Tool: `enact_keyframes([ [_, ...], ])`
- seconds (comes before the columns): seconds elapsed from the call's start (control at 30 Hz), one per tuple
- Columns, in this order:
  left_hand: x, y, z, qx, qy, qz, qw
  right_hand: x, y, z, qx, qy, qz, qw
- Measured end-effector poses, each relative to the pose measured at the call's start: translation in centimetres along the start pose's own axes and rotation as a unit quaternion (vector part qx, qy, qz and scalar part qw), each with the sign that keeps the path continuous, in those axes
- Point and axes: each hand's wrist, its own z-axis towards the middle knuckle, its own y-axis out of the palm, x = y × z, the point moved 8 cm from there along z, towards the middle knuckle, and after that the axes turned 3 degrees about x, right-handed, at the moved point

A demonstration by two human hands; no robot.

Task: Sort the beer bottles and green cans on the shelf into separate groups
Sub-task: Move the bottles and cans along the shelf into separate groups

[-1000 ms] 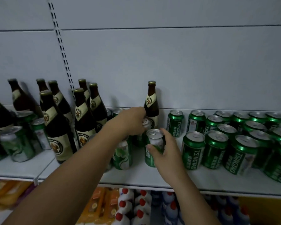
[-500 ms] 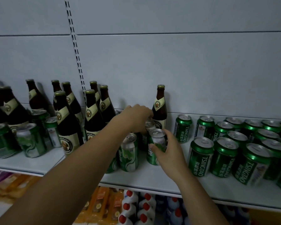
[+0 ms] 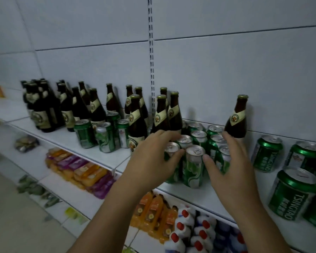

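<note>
Nearest, on the right, the cans [image 3: 292, 194] were already grouped on the shelf [image 3: 199, 196]. In the middle, left hand [image 3: 153, 159] and right hand [image 3: 228, 168], fingers spread wide and gripping nothing, flanked a can cluster [image 3: 193, 165]. Further back on the left, 4 or so stray cans [image 3: 102, 136] sat among the bottles [image 3: 76, 110]. 1 lone bottle [image 3: 236, 119] stood far, just right of the cluster. I'd call it roughly half done.

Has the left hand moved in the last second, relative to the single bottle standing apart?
Yes. The left hand has pulled back toward the front edge of the shelf and leftward, away from the lone bottle it had reached beside.
</note>
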Motion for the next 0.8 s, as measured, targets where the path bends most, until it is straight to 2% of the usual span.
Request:
enact_keyframes([
  [0.13,-3.0,-1.0,-3.7,0.019,-0.051,0.003,0.998,-2.7,2.7,-0.9,-0.066,-0.028,0.021,0.997],
  [0.27,-6.4,-1.3,-6.7,0.032,-0.106,-0.009,0.994,-3.3,4.4,-1.3,-0.091,-0.022,0.042,0.995],
  [0.43,-9.9,-0.4,-8.2,0.048,-0.159,-0.093,0.982,-2.5,5.0,-1.1,-0.083,-0.002,0.034,0.996],
  [0.8,-10.8,7.5,-4.3,-0.049,-0.099,-0.225,0.968,-1.1,6.6,-0.2,-0.071,0.052,-0.049,0.995],
])
